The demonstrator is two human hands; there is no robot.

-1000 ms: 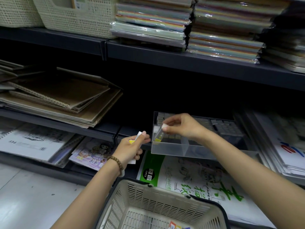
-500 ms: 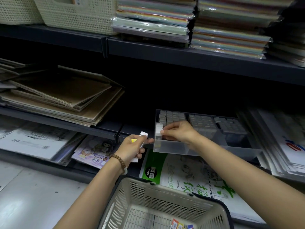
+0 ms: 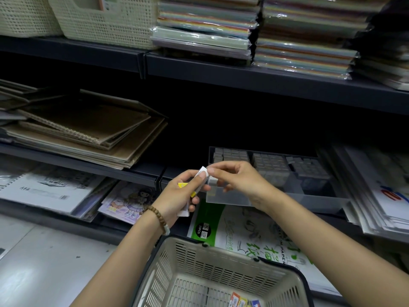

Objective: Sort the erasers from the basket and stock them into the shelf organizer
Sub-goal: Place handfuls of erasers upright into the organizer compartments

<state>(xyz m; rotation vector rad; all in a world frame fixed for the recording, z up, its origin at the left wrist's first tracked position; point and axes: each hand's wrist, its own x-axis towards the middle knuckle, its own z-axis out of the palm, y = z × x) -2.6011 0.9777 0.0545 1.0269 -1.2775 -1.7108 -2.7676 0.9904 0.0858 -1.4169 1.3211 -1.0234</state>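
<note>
The left hand (image 3: 177, 197) grips a stack of erasers (image 3: 183, 211); the right hand (image 3: 235, 180) pinches the top eraser (image 3: 204, 172). Best slid off squarely, then stood in the organizer (image 3: 230, 197) beyond the hands.

We locate the basket (image 3: 199, 244) nearest us, with loose packets (image 3: 242, 302) lying in its base. Behind it lies a sketch pad (image 3: 243, 231), then the shelf organizer (image 3: 232, 197), with erasers (image 3: 270, 162) in its rear compartments. The left hand (image 3: 177, 196) and right hand (image 3: 240, 180) meet on an eraser stack (image 3: 203, 172) before the organizer's left end. Notebooks (image 3: 88, 129) lie on the shelf to the left.
</note>
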